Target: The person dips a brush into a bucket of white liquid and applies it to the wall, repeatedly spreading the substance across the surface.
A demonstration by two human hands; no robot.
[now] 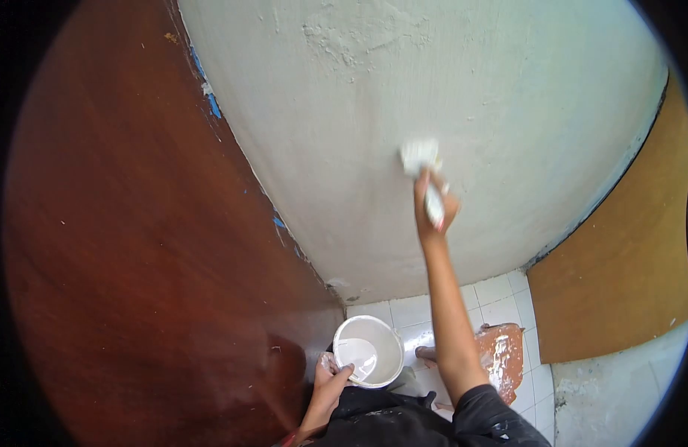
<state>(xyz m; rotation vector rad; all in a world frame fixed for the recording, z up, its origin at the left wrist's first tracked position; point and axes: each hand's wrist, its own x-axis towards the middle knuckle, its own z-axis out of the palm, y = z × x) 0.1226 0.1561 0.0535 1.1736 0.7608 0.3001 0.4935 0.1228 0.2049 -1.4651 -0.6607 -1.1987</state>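
Note:
My right hand (436,203) is closed around the handle of a paintbrush (420,156), its white-coated bristles against or very close to the pale wall (322,149). The brush is slightly blurred. Low in the view, my left hand (332,380) grips the rim of a white bucket (398,346), with the thumb over the edge. White paint (357,357) lies inside the bucket. There are white smears on the left hand's fingers.
A dark red-brown wooden panel (135,223) rises on the left, beside the bucket. On the right stands a lighter brown panel (620,276). A paint-spattered reddish-brown piece (512,357) sits on the white tiled floor (497,290). Rough patches mark the upper wall.

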